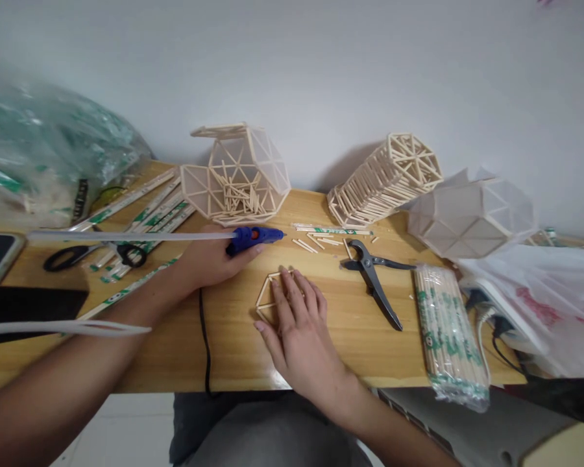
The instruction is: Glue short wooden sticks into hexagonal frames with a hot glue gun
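My left hand (pixel 213 264) is closed around a blue hot glue gun (pixel 246 240). A long whitish glue stick (pixel 136 237) runs out of the gun's back, and its nozzle points right. My right hand (pixel 299 324) lies flat on the table, fingers stretched out over a small polygonal frame of wooden sticks (pixel 264 292). Fingers and palm hide the frame's right side. Beyond this hand lie short cut stick pieces (pixel 304 245) and wrapped chopsticks (pixel 335 230). Grey-black pliers (pixel 370 272) rest to the right, their handles apart.
Along the wall stand an open stick polyhedron (pixel 209 194) holding loose sticks, a stick-built column (pixel 370 185) and a panelled polyhedron (pixel 460 217). Black scissors (pixel 97 250) lie among chopsticks at left. A chopstick pack (pixel 448 331) and a power strip (pixel 496 311) are at right. A black cable (pixel 204 337) crosses the front edge.
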Demonstrator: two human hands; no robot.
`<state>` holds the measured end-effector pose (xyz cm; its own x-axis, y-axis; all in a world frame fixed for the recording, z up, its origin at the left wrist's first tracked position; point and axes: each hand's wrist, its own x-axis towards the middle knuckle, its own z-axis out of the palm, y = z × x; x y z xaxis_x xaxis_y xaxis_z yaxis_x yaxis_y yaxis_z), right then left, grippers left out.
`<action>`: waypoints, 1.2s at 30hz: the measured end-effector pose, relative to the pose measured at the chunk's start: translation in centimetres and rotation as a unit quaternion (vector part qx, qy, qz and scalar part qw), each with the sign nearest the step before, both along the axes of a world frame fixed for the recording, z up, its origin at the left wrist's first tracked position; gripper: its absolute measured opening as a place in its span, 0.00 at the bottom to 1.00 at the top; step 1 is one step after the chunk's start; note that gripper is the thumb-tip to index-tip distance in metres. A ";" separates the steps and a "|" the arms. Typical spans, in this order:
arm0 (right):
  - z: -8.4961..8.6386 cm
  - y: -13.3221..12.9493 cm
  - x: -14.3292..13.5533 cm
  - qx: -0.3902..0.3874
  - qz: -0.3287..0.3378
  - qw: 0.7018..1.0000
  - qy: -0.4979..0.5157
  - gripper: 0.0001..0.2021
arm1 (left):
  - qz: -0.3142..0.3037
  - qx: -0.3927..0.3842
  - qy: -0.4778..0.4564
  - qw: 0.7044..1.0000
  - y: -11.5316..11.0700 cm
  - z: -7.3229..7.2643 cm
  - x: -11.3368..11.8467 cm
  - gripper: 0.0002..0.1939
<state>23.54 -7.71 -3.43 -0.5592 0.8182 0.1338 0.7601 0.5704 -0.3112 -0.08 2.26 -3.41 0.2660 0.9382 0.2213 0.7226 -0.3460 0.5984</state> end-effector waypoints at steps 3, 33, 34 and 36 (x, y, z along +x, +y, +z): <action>-0.1 0.0 -0.1 -0.004 -0.006 1.000 0.010 0.32 | 0.002 0.002 0.008 1.000 0.0 -0.1 -0.1 0.23; 1.5 5.2 3.6 -0.113 -0.048 0.977 0.172 0.09 | 0.009 0.018 0.009 1.000 0.0 -0.3 -0.3 0.22; 1.5 5.3 3.8 -0.128 -0.046 0.975 0.174 0.09 | 0.009 0.018 0.011 1.000 0.0 -0.3 -0.3 0.22; 1.7 5.6 3.9 -0.160 -0.035 0.970 0.179 0.10 | 0.008 0.018 0.013 1.000 0.0 -0.3 -0.3 0.22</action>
